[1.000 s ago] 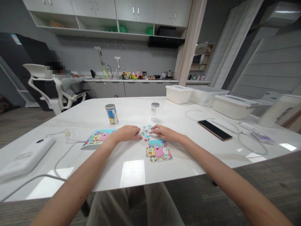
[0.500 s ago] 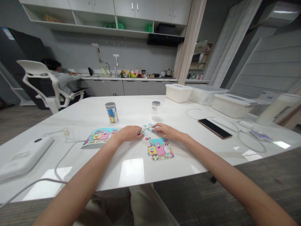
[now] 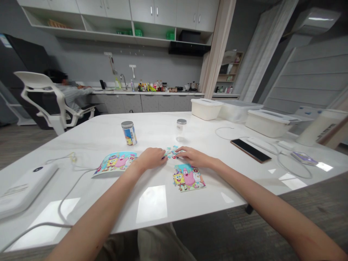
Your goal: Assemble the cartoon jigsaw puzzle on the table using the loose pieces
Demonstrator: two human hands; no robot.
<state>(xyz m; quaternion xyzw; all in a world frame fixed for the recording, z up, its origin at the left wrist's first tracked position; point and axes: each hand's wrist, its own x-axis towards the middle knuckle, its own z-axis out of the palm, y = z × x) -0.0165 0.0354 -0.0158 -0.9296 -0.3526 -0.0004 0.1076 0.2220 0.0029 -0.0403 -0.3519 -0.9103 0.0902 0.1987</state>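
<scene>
Loose jigsaw pieces (image 3: 172,151) lie in a small pile between my hands. My left hand (image 3: 152,158) is at the pile's left side, fingers curled together, with a dark blue bit of jigsaw piece showing at the tips. From the right, my right hand (image 3: 195,156) reaches over the pile with fingers stretched out and slightly apart, the tips touching pieces. Just below it sits a partly joined jigsaw (image 3: 188,178) of cartoon figures, its left and upper edges uneven. A curled picture sheet (image 3: 116,161) with the same figures lies beside my left wrist.
Beyond the pieces stand a cartoon-labelled jar (image 3: 129,133) and a clear jar (image 3: 181,130), both lidded. A phone (image 3: 250,150), cables and white storage boxes (image 3: 206,109) are on the right. A white power bank (image 3: 28,188) lies left. A person sits in a chair (image 3: 40,81) far left.
The fingers of my right hand have shifted slightly over the pile, and the loose pieces look rearranged. The view has tilted a little; the joined jigsaw and the sheet stay on the table.
</scene>
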